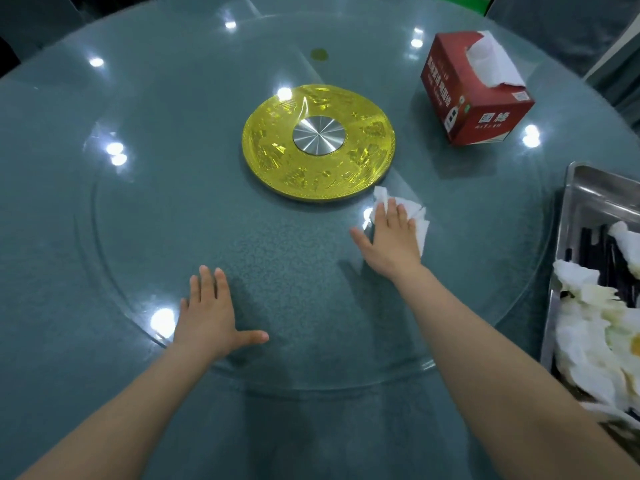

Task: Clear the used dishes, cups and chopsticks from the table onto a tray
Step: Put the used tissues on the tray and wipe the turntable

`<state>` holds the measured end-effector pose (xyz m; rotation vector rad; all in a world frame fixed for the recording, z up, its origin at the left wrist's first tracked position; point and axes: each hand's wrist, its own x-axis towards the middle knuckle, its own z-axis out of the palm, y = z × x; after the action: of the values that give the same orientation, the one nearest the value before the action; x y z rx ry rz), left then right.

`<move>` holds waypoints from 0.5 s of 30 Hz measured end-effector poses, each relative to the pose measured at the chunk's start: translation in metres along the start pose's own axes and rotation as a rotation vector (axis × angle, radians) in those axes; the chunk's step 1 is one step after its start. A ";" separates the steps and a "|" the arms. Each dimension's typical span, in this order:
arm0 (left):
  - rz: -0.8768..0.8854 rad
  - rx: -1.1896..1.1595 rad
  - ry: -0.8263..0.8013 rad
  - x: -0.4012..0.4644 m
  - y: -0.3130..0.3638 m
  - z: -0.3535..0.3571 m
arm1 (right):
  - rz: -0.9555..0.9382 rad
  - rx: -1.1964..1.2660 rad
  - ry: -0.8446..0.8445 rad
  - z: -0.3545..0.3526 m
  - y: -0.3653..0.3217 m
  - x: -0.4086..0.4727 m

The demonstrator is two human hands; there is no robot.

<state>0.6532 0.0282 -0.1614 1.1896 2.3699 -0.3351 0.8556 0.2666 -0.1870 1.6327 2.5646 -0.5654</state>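
Observation:
My right hand [389, 237] presses flat on a crumpled white tissue [417, 220] on the glass turntable [138, 271], just below the gold centre disc [277, 161]. Near the turntable's front edge my left hand [209, 317] lies flat on the glass, fingers spread, holding nothing. A steel tray [585, 188] stands at the right edge of the table; it holds dark chopsticks [595, 244] and several crumpled, stained tissues [595, 334]. No dishes or cups show on the table.
A red tissue box [474, 102] with a white tissue sticking out stands at the back right on the turntable. The round grey-green table [41, 237] extends beyond the glass. Dark chairs sit behind the far edge.

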 end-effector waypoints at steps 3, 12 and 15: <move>0.000 0.010 0.010 0.002 -0.006 -0.003 | -0.194 -0.024 -0.055 0.018 -0.037 -0.025; 0.021 -0.033 0.017 -0.003 -0.020 -0.018 | -0.541 -0.006 -0.208 0.044 -0.060 -0.119; 0.027 -0.046 0.017 -0.010 -0.014 -0.017 | -0.529 0.001 -0.222 0.036 -0.046 -0.130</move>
<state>0.6416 0.0199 -0.1416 1.2061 2.3608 -0.2619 0.8667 0.1249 -0.1775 0.8146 2.8042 -0.7239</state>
